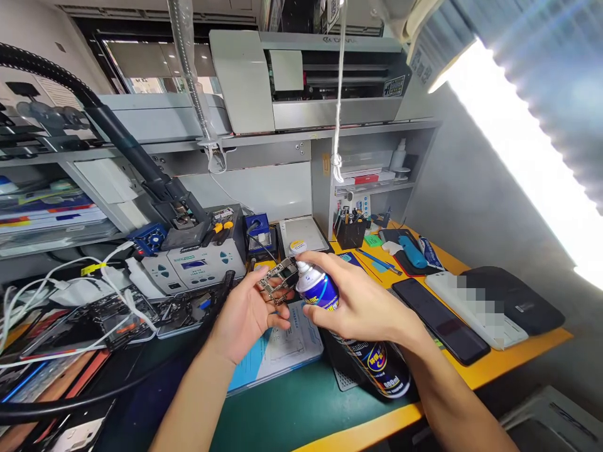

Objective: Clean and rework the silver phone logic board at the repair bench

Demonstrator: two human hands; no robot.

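My left hand holds a small circuit board by its edges, tilted, at the centre of the view. Wrapped round a blue and black spray can is my right hand, with its index finger on the white nozzle. The can leans toward the board, and its nozzle is close to the board's right edge. Whether any spray comes out cannot be seen. Beneath both hands lies a blue and white booklet on the green mat.
A grey soldering station with pliers on top stands at the back left. White cables and loose boards crowd the left. On the right lie a black phone, a white slab and a dark pouch. A lamp hangs at upper right.
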